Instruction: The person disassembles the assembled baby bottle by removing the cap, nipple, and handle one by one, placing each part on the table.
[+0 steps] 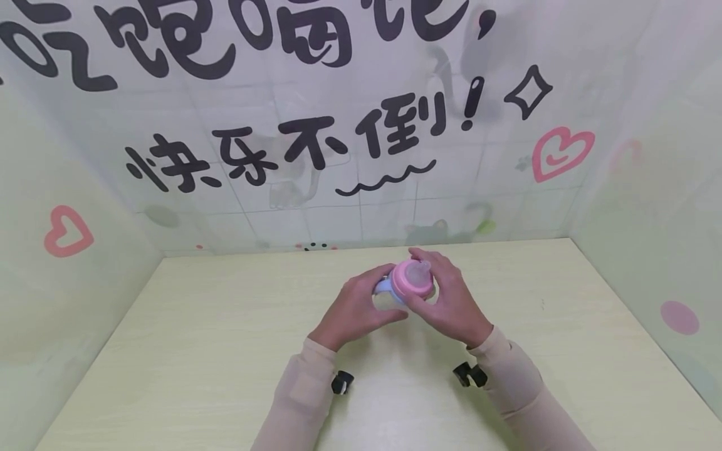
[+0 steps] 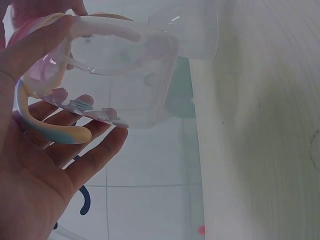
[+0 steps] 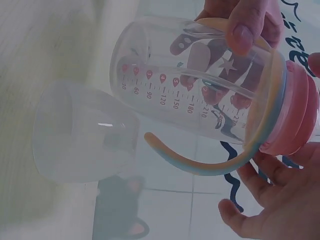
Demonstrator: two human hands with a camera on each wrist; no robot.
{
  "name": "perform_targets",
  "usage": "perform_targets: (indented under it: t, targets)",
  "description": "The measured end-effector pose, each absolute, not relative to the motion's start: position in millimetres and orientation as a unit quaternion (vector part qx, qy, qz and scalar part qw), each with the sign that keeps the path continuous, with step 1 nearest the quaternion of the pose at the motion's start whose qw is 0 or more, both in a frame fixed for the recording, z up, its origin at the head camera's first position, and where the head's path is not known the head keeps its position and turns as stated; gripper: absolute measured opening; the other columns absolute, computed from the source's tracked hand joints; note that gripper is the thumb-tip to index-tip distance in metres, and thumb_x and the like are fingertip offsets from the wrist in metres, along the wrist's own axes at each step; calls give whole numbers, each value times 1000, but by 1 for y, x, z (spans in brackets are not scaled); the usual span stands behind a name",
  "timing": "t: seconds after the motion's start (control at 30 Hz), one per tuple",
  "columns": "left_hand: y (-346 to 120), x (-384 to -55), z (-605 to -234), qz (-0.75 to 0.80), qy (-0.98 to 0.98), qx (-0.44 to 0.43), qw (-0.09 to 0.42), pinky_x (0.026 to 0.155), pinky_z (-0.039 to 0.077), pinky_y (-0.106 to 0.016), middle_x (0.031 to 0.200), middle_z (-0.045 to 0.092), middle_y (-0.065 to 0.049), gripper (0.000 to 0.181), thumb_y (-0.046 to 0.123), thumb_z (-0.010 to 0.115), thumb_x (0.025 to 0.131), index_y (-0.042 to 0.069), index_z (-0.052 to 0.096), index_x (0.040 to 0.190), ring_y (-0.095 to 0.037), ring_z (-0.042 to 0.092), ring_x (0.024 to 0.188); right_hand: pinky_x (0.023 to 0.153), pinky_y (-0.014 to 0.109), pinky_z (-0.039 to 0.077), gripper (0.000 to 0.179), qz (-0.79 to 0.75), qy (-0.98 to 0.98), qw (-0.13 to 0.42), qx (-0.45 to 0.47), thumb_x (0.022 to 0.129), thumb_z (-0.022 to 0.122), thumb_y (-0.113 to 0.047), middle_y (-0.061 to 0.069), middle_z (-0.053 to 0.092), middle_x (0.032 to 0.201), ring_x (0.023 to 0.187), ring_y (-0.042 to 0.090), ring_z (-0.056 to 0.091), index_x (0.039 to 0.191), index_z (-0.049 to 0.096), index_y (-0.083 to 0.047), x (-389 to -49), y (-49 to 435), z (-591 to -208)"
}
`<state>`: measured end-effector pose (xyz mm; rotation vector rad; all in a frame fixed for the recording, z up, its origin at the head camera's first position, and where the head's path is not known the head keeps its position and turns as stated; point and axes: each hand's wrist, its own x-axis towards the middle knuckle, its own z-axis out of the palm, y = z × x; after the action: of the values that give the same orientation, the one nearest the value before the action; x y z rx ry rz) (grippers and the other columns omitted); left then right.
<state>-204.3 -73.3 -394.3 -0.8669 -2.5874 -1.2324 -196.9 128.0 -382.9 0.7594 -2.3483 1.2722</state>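
Observation:
A clear baby bottle (image 3: 165, 110) with a pink collar (image 1: 402, 282), a soft teat (image 1: 417, 274) and yellow-and-blue handles (image 3: 200, 167) is between my hands above the table. My left hand (image 1: 358, 305) grips the bottle's body, thumb on one side and fingers on the other. Around the pink collar curve the thumb and fingers of my right hand (image 1: 454, 307). Red volume marks and dark printed figures show on the bottle's wall in the right wrist view. Close by its base, a clear cup-shaped cover (image 3: 85, 132) stands on the table.
The pale wood-grain table (image 1: 225, 326) reaches back to a white wall sheet (image 1: 316, 213) with black lettering and drawings. Side panels (image 1: 648, 238) stand to the left and right. A black wrist mount (image 1: 341, 383) sits at each sleeve.

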Motion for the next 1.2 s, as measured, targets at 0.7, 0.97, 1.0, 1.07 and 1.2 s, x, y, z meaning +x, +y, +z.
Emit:
perform_targets:
  t: [0.7,0.97,1.0,1.07,1.2]
  targets:
    - [-73,-203,-395,-383,-880,-260,105,96,51,-32,129,64,3,71,30,90,74,16,58,136,-12,61,111,76,45,47,53,387,-870,281,121,73,83,-48,4,68,94,86,19,60,104,67,-8,-191,115,-387]
    - [-74,-204,-396,-389,-877,-265,103,97,50,-30,130,63,4,72,29,90,73,17,58,136,-10,60,112,74,43,49,53,399,-864,271,144,73,85,-42,4,68,95,85,19,60,108,68,-7,-190,118,-385]
    - [-74,-204,-396,-391,-875,-265,102,97,50,-30,130,63,4,72,29,90,73,17,57,137,-10,60,111,73,42,49,53,402,-863,268,148,73,85,-41,4,68,95,86,19,60,110,68,-6,-190,118,-385]
    - [-74,-204,-396,-397,-873,-264,99,96,50,-30,130,63,5,72,28,90,73,17,57,137,-9,59,110,74,41,48,53,403,-862,265,158,74,85,-40,3,67,96,86,18,59,112,68,-6,-190,119,-384]
    - [-75,-206,-397,-405,-869,-268,96,98,49,-29,130,63,5,73,26,90,74,16,57,137,-8,59,111,76,42,47,54,401,-861,260,175,75,84,-37,3,65,99,88,18,58,116,66,-5,-190,120,-383]
